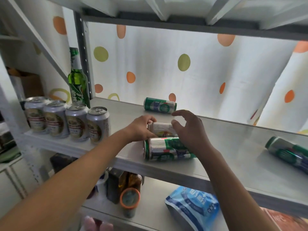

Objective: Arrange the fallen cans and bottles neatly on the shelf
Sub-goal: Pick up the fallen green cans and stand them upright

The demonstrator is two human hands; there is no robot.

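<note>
On the grey shelf [230, 144] a silver can [162, 128] lies on its side at the middle. My left hand [141, 127] grips its left end with curled fingers. My right hand [190, 130] hovers spread at its right end, thumb close to the can and fingers raised above it. A green can [168, 150] lies on its side just in front, partly under my right wrist. Another green can [160, 106] lies at the back, and a third [286, 152] lies tilted at the far right. Several silver cans [98, 124] stand upright in a row on the left, with a green bottle [78, 77] upright behind them.
A spotted curtain [183, 64] hangs behind the shelf, and another shelf runs close overhead. The lower shelf holds a blue bag [193, 205], brown bottles [131, 180] and an orange-rimmed jar [130, 199]. A grey upright post [82, 47] stands at the back left.
</note>
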